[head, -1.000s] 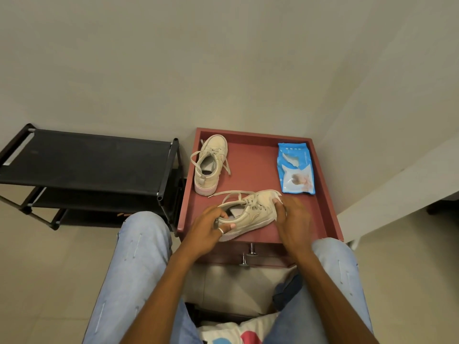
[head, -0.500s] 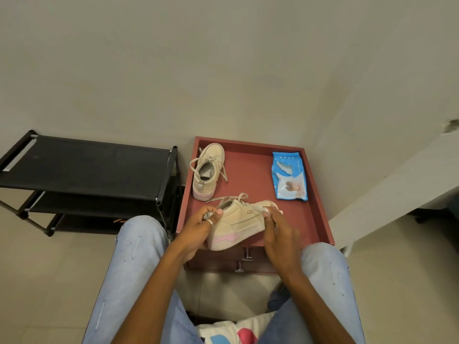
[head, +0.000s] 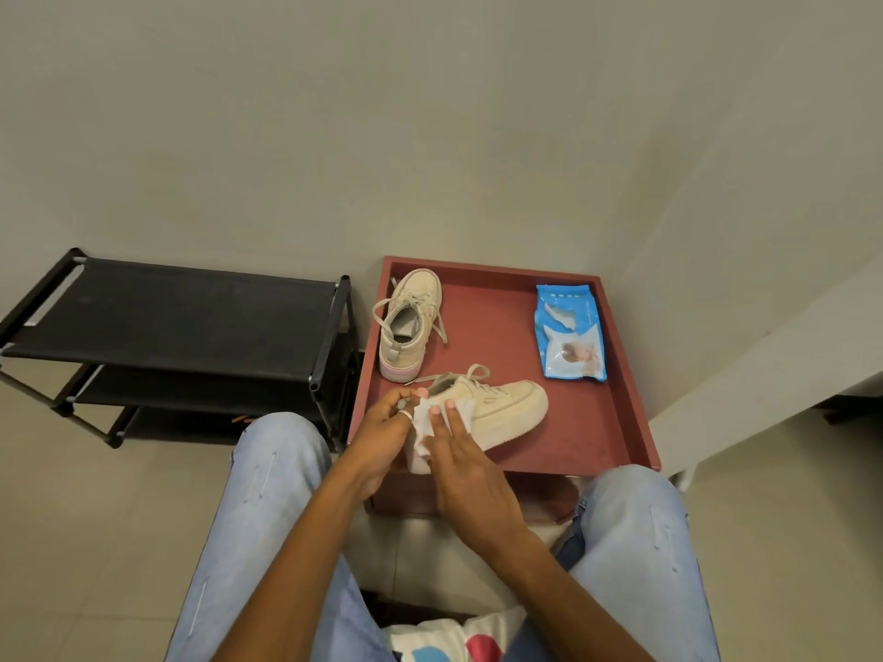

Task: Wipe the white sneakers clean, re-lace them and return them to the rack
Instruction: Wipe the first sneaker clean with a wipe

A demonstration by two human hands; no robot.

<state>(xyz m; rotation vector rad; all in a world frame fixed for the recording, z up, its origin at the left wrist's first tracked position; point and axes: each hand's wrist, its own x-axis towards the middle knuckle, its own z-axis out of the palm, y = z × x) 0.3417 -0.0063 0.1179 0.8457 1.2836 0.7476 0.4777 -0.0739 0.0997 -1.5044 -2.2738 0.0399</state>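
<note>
Lowered since, the cream sneaker [head: 507, 407] sits upright, wipe [head: 423, 426] at heel.

Bare red tray [head: 492, 322] lies open between the far sneaker [head: 410, 322] and the wipes pack [head: 569, 333], walled by its raised rim.

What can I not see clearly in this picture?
- Heel of the near sneaker: head view, covered by the left hand, right hand and wipe.
- Lower shelves of the rack: head view, mostly hidden by its top shelf.
- Print on the wipes pack: head view, too small.
</note>
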